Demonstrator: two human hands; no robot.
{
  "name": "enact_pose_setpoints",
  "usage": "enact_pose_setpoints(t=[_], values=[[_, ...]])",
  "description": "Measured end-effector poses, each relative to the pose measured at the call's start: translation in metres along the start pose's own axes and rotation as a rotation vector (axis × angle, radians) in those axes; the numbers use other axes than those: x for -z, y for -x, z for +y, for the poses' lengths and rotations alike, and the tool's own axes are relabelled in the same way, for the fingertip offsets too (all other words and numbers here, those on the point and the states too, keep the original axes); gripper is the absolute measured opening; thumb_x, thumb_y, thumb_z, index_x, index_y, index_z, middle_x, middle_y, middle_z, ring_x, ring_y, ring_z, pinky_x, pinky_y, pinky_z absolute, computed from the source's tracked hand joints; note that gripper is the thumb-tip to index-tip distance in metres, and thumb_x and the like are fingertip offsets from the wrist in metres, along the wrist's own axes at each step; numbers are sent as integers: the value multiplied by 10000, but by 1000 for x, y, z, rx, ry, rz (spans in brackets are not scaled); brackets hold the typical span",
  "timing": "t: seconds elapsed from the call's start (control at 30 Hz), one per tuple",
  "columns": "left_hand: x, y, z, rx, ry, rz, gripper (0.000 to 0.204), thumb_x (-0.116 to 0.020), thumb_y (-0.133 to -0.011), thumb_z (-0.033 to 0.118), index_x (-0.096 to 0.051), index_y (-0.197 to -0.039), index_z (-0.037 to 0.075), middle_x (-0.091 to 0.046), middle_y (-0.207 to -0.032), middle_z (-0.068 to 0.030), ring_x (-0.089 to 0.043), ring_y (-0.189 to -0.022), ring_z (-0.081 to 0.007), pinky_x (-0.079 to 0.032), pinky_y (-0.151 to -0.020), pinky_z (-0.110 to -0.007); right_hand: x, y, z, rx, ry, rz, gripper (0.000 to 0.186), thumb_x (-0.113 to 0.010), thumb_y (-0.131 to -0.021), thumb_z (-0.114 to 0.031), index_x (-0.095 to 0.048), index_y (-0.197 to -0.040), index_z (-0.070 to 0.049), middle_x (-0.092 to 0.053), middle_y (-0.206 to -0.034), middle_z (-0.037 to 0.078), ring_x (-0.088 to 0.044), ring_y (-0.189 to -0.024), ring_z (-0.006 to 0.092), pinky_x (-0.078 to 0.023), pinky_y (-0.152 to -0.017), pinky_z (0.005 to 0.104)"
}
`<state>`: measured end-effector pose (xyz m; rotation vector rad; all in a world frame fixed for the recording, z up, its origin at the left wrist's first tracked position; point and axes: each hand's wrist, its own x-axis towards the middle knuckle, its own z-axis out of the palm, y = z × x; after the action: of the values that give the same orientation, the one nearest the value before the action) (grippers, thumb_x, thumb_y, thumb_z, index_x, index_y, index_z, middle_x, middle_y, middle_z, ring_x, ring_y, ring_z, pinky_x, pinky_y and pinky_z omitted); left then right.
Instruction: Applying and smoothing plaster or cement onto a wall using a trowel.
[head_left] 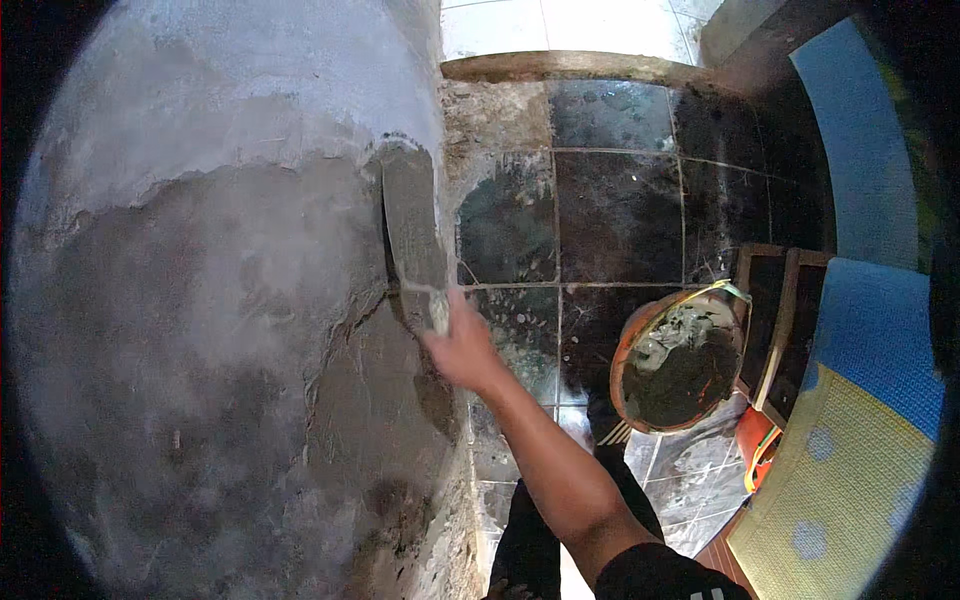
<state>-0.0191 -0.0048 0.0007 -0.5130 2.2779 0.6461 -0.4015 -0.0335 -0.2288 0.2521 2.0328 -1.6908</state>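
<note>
My right hand (pixel 462 348) grips the handle of a flat plastering trowel (pixel 412 230). The trowel's mortar-coated blade lies pressed against the edge of a wall (pixel 200 300) covered in wet grey plaster, with drier, paler plaster higher up. My right forearm reaches up from the lower edge. My left hand is not in view. An orange bucket (pixel 640 335) holding dark wet mortar stands on the floor to the right of my hand.
Dark floor tiles (pixel 615 215) smeared with mortar lie below. A wooden frame (pixel 780 330) stands beside the bucket. At the right are a blue and yellow mat (pixel 850 450) and a blue panel (pixel 860 150). A curved step edge (pixel 580 66) runs at the top.
</note>
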Motion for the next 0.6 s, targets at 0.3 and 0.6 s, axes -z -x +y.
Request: enact_pose_setpoints(t=[0.3, 0.6], values=[[-5, -3, -9, 35, -24, -109, 231, -697, -844, 237, -693, -973, 45, -683, -1047, -141, -584, -1123, -379, -453, -936, -501, 11, -38, 33, -158, 52, 113, 470, -635, -782, -160, -434, -1188, -34, -624, -1024, 289, -604, -996, 475, -479, -841, 505], [-2, 0, -4, 18, -53, -34, 229, -669, -865, 260, -705, -955, 52, -679, -1068, -146, -571, -1140, -382, -445, -950, -494, -12, 48, 77, -146, 230, -108, 587, -650, -802, -186, -412, -1301, 10, -609, -1082, 333, -585, -1035, 498, -471, -893, 527]])
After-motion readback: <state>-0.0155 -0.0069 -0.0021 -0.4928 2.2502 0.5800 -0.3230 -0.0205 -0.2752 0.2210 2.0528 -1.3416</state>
